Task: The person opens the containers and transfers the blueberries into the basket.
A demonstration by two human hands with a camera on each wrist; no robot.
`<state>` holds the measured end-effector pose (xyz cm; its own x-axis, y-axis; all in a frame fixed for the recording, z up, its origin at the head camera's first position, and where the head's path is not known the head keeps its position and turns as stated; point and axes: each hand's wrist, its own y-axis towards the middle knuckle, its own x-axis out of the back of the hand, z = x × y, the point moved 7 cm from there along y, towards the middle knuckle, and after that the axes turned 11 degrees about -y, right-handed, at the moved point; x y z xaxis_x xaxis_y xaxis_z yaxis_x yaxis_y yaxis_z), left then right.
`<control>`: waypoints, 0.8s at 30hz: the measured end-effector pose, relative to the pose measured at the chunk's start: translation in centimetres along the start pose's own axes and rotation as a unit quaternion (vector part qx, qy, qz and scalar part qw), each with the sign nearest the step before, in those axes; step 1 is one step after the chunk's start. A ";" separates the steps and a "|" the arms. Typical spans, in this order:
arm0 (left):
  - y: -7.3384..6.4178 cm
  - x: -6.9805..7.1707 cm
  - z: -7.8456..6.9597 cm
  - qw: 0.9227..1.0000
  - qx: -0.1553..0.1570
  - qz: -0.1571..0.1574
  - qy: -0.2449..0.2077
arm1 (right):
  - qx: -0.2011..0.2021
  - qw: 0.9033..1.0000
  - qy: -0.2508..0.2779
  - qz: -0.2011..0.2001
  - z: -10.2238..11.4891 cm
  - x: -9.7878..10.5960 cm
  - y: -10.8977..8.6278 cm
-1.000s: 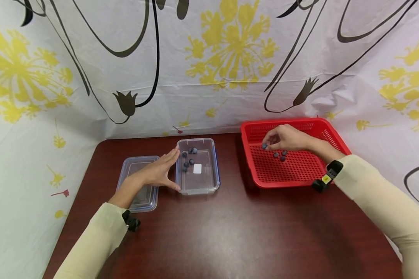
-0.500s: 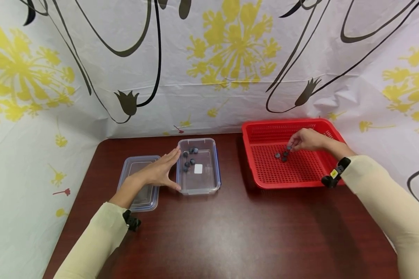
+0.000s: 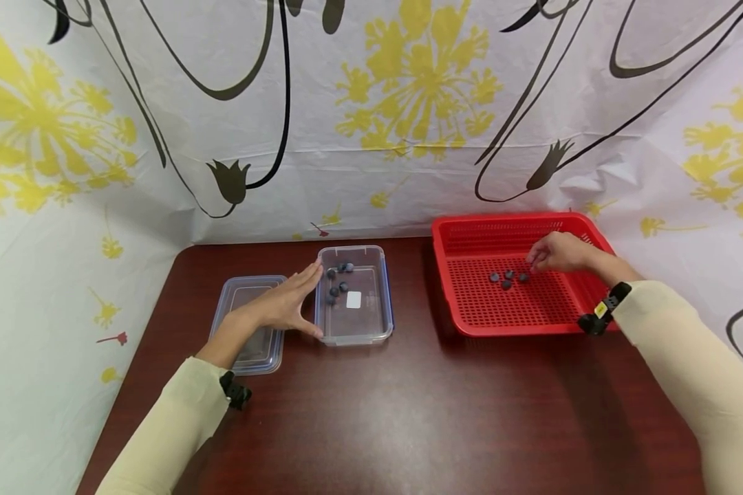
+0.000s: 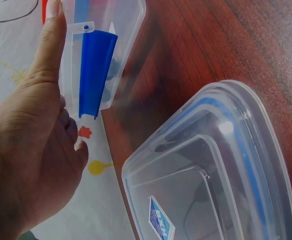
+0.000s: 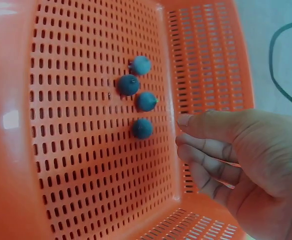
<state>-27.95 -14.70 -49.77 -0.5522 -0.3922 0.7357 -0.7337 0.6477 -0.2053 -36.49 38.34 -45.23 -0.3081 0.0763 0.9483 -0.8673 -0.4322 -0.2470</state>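
My right hand [image 3: 559, 251] hovers inside the red basket [image 3: 464, 329], to the right of several blueberries [image 3: 508, 284] lying on its mesh floor. In the right wrist view, the thumb and fingers are loosely bent with nothing between them, close beside the nearest blueberry [image 5: 142, 128]. My left hand [image 3: 285, 302] spans the left side of a clear plastic container [image 3: 365, 323], thumb towards its near corner and fingers along its far corner. Several blueberries [image 3: 335, 291] sit inside that container, mostly at the left. In the left wrist view, the thumb lies straight alongside the blue clip [image 4: 95, 75].
A clear lid [image 3: 263, 354] with a blue seal lies left of the container, partly under the left hand and forearm. Both vessels stand on a dark red-brown table [image 3: 402, 412]. Behind it hangs a white cloth [image 3: 322, 185] with flower prints.
My right hand has carried a blueberry rightward within the basket and let it go beside the others, then drawn slightly right. My left hand has stayed at the container.
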 end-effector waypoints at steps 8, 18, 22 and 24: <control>-0.1 0.0 -0.1 1.000 0.001 0.001 -0.005 | 0.045 0.997 0.004 -0.057 3.2 2.4 -0.3; 0.1 0.0 -0.2 1.000 -0.011 -0.003 -0.006 | 0.114 0.987 0.010 -0.112 12.5 6.1 0.5; 0.1 0.2 -0.4 1.000 -0.013 -0.005 -0.005 | 0.142 0.983 0.012 -0.113 16.0 6.3 1.5; 0.1 0.2 -0.4 1.000 -0.013 -0.006 -0.005 | 0.154 0.982 0.018 -0.110 17.6 6.2 2.2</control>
<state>-27.95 -14.47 -49.38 -0.5469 -0.4073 0.7314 -0.7300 0.6598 -0.1784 -33.45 22.02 -36.44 -0.1444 0.2273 0.9631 -0.7568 -0.6524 0.0405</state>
